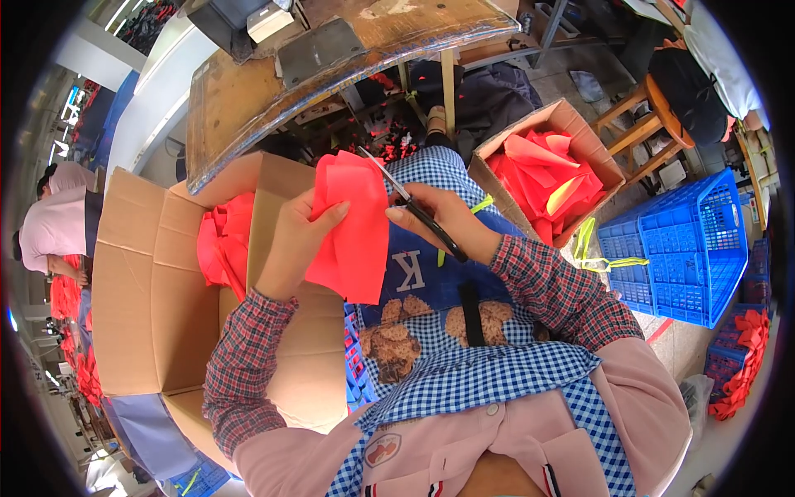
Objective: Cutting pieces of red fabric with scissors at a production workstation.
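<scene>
red piece (pixel 352 236): smooth cloth | scissors (pixel 426 220): metal blades | left box (pixel 127 282): matt cardboard | crate (pixel 672 253): plastic | tabletop (pixel 406 31): scuffed wood

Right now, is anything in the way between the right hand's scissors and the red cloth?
Nothing visible stands between them. The scissors in the right hand lie at the upper right edge of the red cloth, which the left hand holds; whether they touch it is unclear.

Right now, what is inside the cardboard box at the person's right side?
Inside the cardboard box there is a loose heap of red fabric-like pieces. They cover the bottom, so anything lying under them cannot be seen.
</scene>
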Demonstrator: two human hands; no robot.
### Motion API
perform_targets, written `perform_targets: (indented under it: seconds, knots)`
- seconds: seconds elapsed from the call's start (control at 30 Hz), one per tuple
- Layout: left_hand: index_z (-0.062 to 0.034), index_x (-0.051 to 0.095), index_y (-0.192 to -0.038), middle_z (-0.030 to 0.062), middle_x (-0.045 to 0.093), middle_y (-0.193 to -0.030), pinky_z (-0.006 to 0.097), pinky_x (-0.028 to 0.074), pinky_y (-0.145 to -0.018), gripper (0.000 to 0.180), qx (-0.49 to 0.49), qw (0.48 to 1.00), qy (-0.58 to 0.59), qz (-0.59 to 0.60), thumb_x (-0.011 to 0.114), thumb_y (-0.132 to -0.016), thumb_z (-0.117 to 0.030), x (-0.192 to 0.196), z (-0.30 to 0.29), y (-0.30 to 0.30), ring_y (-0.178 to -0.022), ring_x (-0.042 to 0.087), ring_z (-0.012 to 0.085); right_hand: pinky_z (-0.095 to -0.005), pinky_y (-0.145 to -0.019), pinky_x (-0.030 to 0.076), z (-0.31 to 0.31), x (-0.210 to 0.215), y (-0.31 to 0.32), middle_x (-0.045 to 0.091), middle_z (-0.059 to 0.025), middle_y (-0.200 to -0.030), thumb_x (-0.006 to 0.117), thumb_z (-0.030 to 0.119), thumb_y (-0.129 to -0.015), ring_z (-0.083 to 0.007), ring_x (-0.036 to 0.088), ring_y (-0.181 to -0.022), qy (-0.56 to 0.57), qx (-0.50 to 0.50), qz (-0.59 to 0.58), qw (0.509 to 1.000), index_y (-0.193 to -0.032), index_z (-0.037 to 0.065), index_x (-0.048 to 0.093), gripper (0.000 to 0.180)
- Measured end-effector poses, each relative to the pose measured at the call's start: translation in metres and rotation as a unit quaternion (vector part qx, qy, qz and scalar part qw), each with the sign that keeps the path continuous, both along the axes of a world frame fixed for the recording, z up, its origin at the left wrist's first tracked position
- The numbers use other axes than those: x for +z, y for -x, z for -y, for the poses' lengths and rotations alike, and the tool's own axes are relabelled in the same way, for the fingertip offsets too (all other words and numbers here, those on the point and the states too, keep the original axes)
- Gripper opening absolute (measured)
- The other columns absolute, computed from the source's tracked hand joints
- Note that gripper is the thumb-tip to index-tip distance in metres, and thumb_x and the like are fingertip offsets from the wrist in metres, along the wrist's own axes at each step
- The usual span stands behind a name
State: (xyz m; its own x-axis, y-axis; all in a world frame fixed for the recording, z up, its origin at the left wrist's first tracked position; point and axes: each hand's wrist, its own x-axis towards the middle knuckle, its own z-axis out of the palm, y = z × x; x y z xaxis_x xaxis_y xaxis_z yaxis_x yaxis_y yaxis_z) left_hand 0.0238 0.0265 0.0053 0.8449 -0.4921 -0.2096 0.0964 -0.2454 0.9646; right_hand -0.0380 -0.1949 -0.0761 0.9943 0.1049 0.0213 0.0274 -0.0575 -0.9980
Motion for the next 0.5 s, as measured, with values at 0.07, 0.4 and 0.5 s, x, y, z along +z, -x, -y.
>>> perform_targets:
  seconds: [0.07, 0.4, 0.5]
  knots:
    - [0.0034, 0.061, -0.120, 0.0039, 0.067, -0.109, 0.024, 0.051, -0.086, 0.030, -0.003, 1.000, -0.006, 0.003, 0.063, -0.094, -0.011, -0.001, 0.000, 0.000, -0.098, 0.063, 0.0099, -0.0260, -0.060, 0.043, 0.001, 0.000, -0.001, 0.058, -0.0026, -0.072, 0.068, 0.041, -0.090, -0.0098, 0.052, -0.065, 0.026, -0.002, 0.016, 1.000, -0.111, 0.003, 0.065, 0.044]
    - [0.0036, 0.061, -0.120, 0.0029, 0.067, -0.106, 0.024, 0.051, -0.085, 0.030, -0.038, 0.998, -0.045, 0.022, 0.063, -0.094, -0.013, 0.005, -0.002, -0.006, -0.096, 0.063, 0.0090, -0.0303, -0.052, 0.037, 0.002, -0.002, 0.002, 0.048, -0.0034, -0.060, 0.064, 0.035, -0.094, -0.0108, 0.042, -0.055, 0.083, -0.004, 0.041, 0.996, -0.095, 0.002, 0.064, 0.032]
    - [0.0035, 0.061, -0.119, 0.0025, 0.067, -0.106, 0.024, 0.051, -0.084, 0.031, -0.049, 0.996, -0.057, 0.039, 0.064, -0.094, -0.014, 0.002, -0.002, -0.011, -0.095, 0.062, 0.0084, -0.0289, -0.051, 0.036, -0.001, 0.002, 0.005, 0.044, -0.0025, -0.060, 0.065, 0.032, -0.094, -0.0091, 0.038, -0.056, 0.086, -0.012, 0.030, 0.996, -0.091, 0.002, 0.063, 0.030]
